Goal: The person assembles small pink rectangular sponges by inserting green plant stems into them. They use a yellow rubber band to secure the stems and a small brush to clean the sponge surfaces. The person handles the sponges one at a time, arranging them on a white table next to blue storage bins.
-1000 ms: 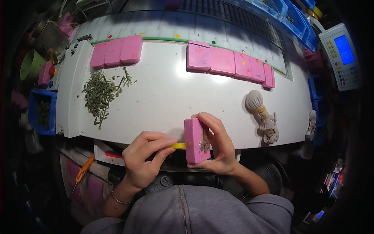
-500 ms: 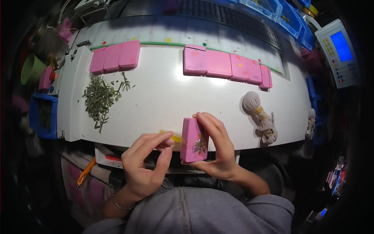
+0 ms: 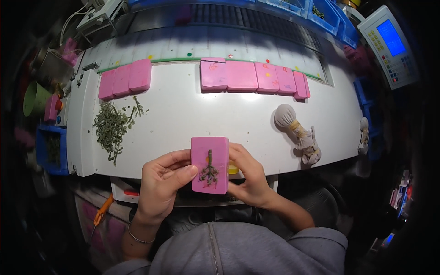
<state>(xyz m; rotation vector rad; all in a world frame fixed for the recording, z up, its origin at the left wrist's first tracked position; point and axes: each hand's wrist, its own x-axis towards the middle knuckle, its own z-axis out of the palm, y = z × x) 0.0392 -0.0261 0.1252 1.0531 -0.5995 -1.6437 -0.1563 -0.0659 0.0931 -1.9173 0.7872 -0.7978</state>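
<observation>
Above the near edge of the table I hold a pink rubber mold half (image 3: 221, 151) with its flat face toward me. A dark green branching piece (image 3: 210, 173), with one stem and several twigs, lies on that face. My left hand (image 3: 164, 183) is closed on the mold's left edge, thumb in front and fingers partly hidden behind. My right hand (image 3: 250, 176) curves round its right side; its fingertips are partly hidden by the block. Something yellow (image 3: 233, 168) shows between the block and my right palm; what it is I cannot make out.
Several pink blocks (image 3: 250, 75) stand along the table's back, with more pink blocks (image 3: 123, 79) at left. Below those lies a heap of green branching pieces (image 3: 110, 126). A tied cloth pouch (image 3: 295, 130) lies at right. A control panel (image 3: 389, 43) stands far right, blue bins (image 3: 339, 23) behind.
The pink mold has turned from edge-on to face me, showing the green piece. My left hand has moved onto its left edge. The yellow thing is now on the right. The view has shifted slightly.
</observation>
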